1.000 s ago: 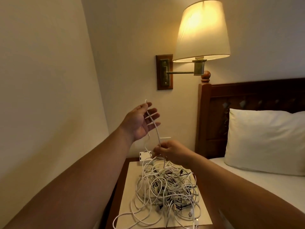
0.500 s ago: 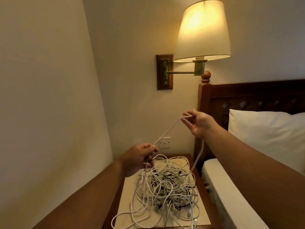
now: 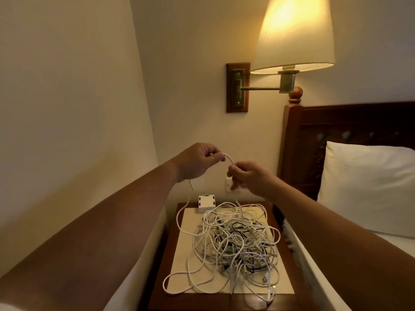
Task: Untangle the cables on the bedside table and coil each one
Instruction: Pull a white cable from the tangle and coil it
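Fingers (image 3: 216, 157) of the left hand (image 3: 195, 161) and fingers (image 3: 232, 169) of the right hand (image 3: 252, 179) are pinching a thin white round cable (image 3: 228, 158), which is arching in a short loop between the two hands as they are held close together in the air. One run of the cable is hanging from under the left hand down to the cream rectangular mat (image 3: 284, 283). Another is dropping from the right hand into the loose tangle of white and dark cables (image 3: 235, 241) heaped on that mat, on the dark wooden bedside counter (image 3: 202, 302). The cable is looking light, limp and smooth. It is therefore likely to slip through a gentle pinch and to snag wherever it is crossing other strands. Taking hold near a free end and feeding the length through hand over hand seems wiser than tugging at the heap. A small white plastic box (image 3: 206, 201) is sitting at the mat's far edge, just beside the tangle.
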